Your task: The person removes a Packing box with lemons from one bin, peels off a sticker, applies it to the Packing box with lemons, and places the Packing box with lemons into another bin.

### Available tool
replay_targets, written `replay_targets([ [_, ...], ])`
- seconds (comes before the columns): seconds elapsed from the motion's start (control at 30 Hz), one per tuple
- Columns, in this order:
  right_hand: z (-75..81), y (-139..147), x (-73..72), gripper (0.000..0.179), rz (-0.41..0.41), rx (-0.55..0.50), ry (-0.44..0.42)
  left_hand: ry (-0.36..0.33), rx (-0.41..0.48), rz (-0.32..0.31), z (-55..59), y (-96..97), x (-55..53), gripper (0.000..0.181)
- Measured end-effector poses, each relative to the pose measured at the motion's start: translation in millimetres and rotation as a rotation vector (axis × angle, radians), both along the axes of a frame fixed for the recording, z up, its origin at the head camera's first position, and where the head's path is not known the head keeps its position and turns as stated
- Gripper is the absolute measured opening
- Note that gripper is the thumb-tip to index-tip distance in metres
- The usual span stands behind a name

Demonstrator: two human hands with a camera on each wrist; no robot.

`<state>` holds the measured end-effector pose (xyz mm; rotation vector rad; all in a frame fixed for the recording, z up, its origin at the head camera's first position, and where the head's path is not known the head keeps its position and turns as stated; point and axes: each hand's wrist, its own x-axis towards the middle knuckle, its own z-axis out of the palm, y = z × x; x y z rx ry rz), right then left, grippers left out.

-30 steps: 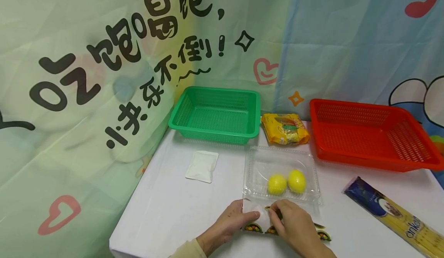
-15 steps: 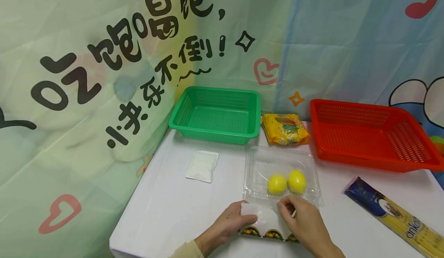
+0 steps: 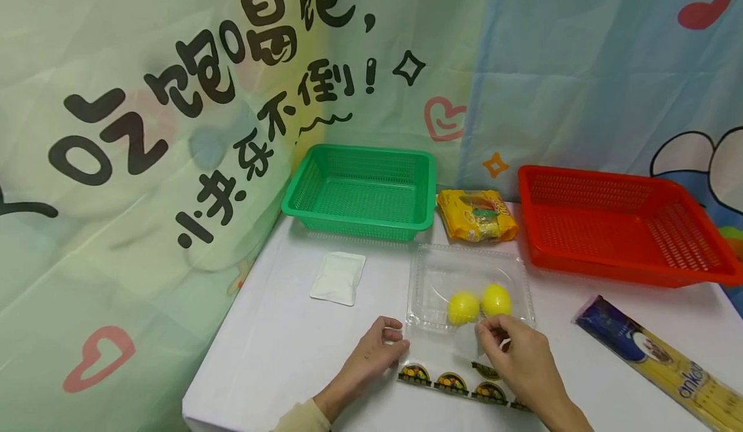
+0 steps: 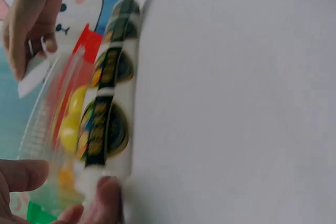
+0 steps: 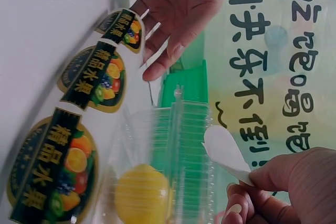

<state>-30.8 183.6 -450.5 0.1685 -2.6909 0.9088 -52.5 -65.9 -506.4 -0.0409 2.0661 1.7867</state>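
Nearest to the person lies the sheet of fruit labels, its long axis running from side to side and slanting a little toward the person at the right. The left hand is at the left end of this sheet, with loosely bent fingers and the thumb apart. It seems to carry nothing; whether a fingertip touches the paper, I cannot tell. The right hand pinches between thumb and finger the edge of a loose label, with no gap left in the grip.

The important relation is this one: the label extends leftward from the right fingertips, in front of the two lemons and by the front edge of the clear clamshell box. The right hand is therefore the nearer one to the lemons. The height of the label above the box is difficult to judge.

Farther away are the spaghetti packet at the right, the white sachet at the left, then the red basket, the yellow food package and the green basket.

The label shows only a white side, and its printing is not visible. The right hand covers part of the sheet, the spaghetti packet is cut off by the frame, and the left wrist view is blurred.
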Motion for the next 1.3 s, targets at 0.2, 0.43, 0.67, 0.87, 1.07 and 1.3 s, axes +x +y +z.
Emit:
replay_targets([
  [0.2,5.6,-1,0.1,0.012,0.014,-0.017,0.086,0.087,-0.047,0.031,17.2,-11.6,-7.5,0.022],
  [0.43,14.8,-9,-4.3,0.016,0.050,-0.038,0.184,0.024,0.178,-0.105,45.8,4.4,-15.7,0.022],
  [0.67,15.8,-20,-8.4,0.019,0.124,0.009,0.323,0.015,0.276,-0.225,64.6,28.6,-16.2,0.023],
  [0.87,16.5,-24,-9.3,0.021,0.193,0.038,0.425,0.011,0.319,-0.195,68.9,36.4,-17.5,0.025],
  [1.07,15.5,-23,-10.1,0.027,0.234,0.097,0.467,0.012,0.351,-0.166,68.4,39.6,-19.1,0.026],
  [1.3,16.9,-25,-10.5,0.041,0.279,0.148,0.570,0.010,0.349,-0.126,65.8,42.8,-21.9,0.023],
])
